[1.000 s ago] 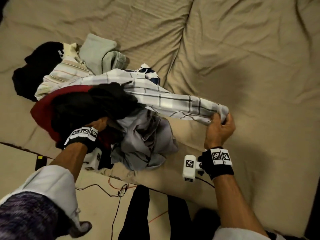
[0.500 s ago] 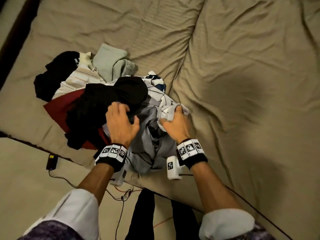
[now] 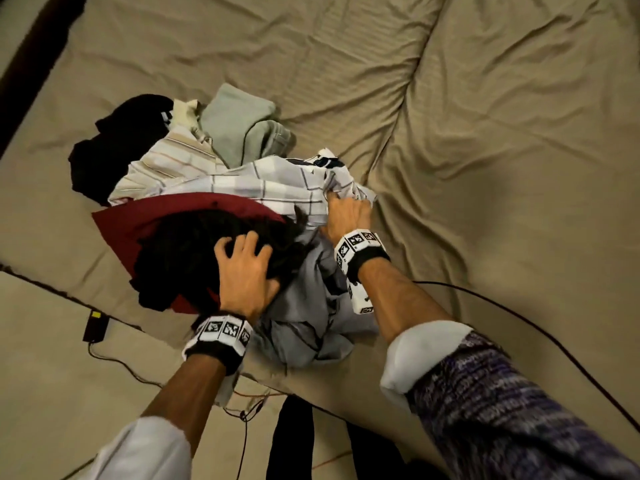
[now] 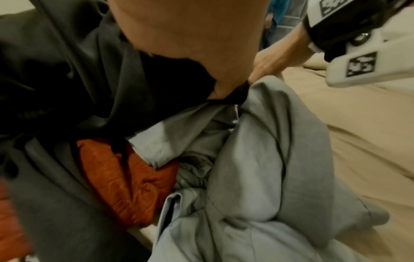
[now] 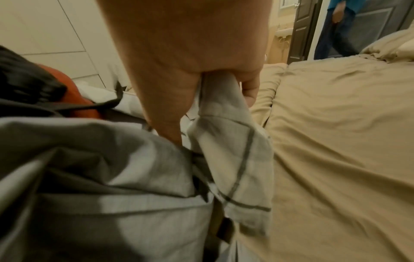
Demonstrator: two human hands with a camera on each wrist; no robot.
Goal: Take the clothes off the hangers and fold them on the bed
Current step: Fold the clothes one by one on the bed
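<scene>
Nearest the person, at the edge of the bed (image 3: 485,202), lies a grey shirt (image 3: 311,317), all bunched up and hanging a little over the side. Just past it sits the left hand (image 3: 247,271), spread flat with fingers a bit bent, pressing down on a black top (image 3: 194,247); it holds nothing. The black top lies on a red top (image 3: 166,209). To the right, the right hand (image 3: 346,213) pinches a bunch of the check shirt (image 3: 263,183), and the right wrist view shows the cloth squeezed between thumb and fingers (image 5: 248,88). The two hands are apart, one on each side of the heap. No hanger can be seen in these pictures, so it is hard to tell if one is hidden inside the clothes. The step looks like pulling the check shirt free from the pile. To do it well, the left hand should keep the black top pinned so the rest does not slide off the bed, and the right hand should pull slowly toward the bare sheet on the right. If the shirt sticks, a sleeve may be caught under the red top, and a hard tug could drag the whole heap. Farther back lie a striped shirt (image 3: 166,164), a folded green cloth (image 3: 239,123) and another black cloth (image 3: 117,150). They are best left alone.
</scene>
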